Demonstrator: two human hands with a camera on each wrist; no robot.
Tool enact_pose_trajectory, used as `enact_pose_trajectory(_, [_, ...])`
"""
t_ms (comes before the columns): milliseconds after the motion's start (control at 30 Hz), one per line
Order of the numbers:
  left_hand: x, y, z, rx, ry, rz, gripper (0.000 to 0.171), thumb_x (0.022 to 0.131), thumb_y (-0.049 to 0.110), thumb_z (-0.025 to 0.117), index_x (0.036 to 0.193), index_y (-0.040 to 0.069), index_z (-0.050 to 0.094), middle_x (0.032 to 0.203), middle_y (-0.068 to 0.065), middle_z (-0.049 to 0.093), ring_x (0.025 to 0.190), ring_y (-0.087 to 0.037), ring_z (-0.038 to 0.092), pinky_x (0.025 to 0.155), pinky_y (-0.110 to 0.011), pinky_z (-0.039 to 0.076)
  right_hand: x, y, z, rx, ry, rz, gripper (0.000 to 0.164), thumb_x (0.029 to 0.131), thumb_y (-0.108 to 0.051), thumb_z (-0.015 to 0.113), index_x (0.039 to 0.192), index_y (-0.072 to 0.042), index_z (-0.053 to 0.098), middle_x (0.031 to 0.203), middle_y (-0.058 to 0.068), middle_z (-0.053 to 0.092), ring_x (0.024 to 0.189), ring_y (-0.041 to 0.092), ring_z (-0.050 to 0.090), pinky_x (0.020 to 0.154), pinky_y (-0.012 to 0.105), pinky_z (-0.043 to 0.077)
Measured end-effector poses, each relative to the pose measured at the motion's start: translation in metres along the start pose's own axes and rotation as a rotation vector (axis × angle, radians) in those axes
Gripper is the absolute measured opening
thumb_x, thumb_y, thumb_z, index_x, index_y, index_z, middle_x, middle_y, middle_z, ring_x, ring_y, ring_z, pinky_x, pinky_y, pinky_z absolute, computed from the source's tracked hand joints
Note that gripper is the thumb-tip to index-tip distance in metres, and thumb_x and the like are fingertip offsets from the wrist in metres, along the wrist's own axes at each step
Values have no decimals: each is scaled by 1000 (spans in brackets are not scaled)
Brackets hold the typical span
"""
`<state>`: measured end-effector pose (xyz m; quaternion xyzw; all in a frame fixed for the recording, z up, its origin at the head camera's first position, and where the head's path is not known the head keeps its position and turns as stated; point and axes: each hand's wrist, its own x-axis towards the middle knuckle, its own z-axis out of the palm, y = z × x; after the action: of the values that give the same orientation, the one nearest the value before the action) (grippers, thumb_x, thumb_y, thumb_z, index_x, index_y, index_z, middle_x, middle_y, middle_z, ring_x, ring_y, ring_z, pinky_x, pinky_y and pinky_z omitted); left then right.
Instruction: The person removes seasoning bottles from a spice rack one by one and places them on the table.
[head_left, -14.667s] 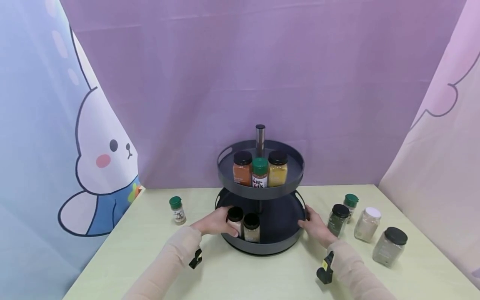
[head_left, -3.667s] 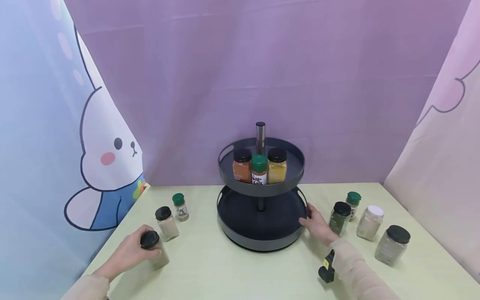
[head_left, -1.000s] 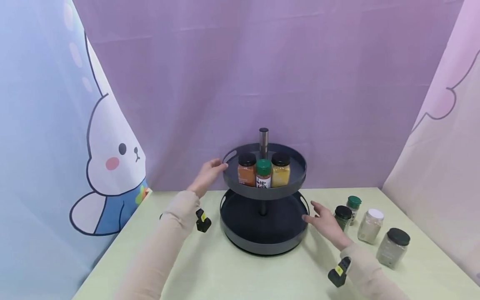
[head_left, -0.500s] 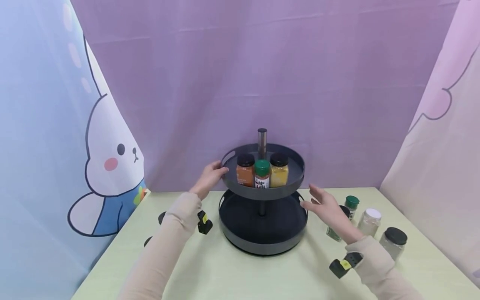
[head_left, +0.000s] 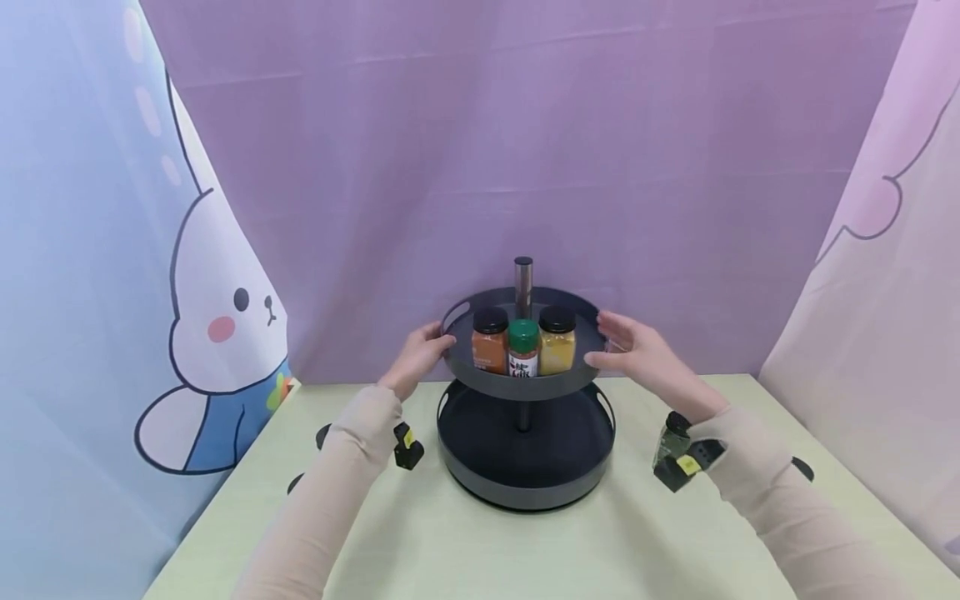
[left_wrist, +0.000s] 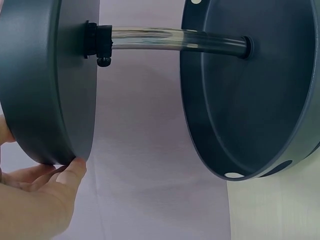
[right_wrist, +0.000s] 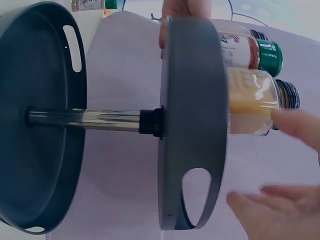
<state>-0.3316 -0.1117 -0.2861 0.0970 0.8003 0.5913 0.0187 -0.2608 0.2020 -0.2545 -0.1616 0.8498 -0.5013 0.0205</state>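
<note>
A dark two-tier spice rack stands on the table, a metal post point(head_left: 523, 287) through its middle. My left hand point(head_left: 416, 357) holds the left rim of the upper tray point(head_left: 525, 387), its fingertips point(left_wrist: 75, 170) against the tray's side and underside. My right hand point(head_left: 641, 357), fingers spread, is at the upper tray's right side, apart from it in the right wrist view. On that tray stand an orange-red spice jar point(head_left: 490, 352), a green-capped shaker point(head_left: 522, 363) and a yellow spice jar point(head_left: 557, 353), closest to my right hand. The lower tray point(head_left: 525, 497) carries no jars.
Two black lids point(head_left: 323, 435) show beside my left sleeve, their jars mostly hidden. A dark green herb jar point(head_left: 666, 450) stands under my right wrist, and another black lid point(head_left: 802, 468) peeks past the right sleeve. A purple cloth point(head_left: 375, 208) hangs behind the table.
Two black-lidded jars went from the lower tray to the table's left with my left hand, which then moved to the upper rim. My right hand left the lower rim and rose beside the upper tray.
</note>
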Motion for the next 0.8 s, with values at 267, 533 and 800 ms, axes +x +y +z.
enact_pose_trajectory(267, [6,-6,0,2,6,2,58,95,16,46,144,-1,20,148,-19,27,133,-28,33,109,-40,32,26,-9,4,-44,-152,17,92,81,-29,69,146,-3,11,149,18,24,137,32,25,109,47,28])
enact_pose_trajectory(533, [8,-5,2,14,5,7,57,94,15,46,144,-1,23,146,-19,32,129,-28,39,108,-40,33,41,-14,11,-108,-151,5,67,81,-25,70,134,-3,36,127,18,54,115,28,53,97,44,44])
enact_pose_trajectory(800, [8,-7,-2,-8,-19,3,59,95,15,44,145,-1,17,149,-19,24,134,-28,31,109,-40,31,46,-15,14,-116,-183,-16,58,82,-23,68,128,-3,40,121,18,58,108,25,57,94,42,46])
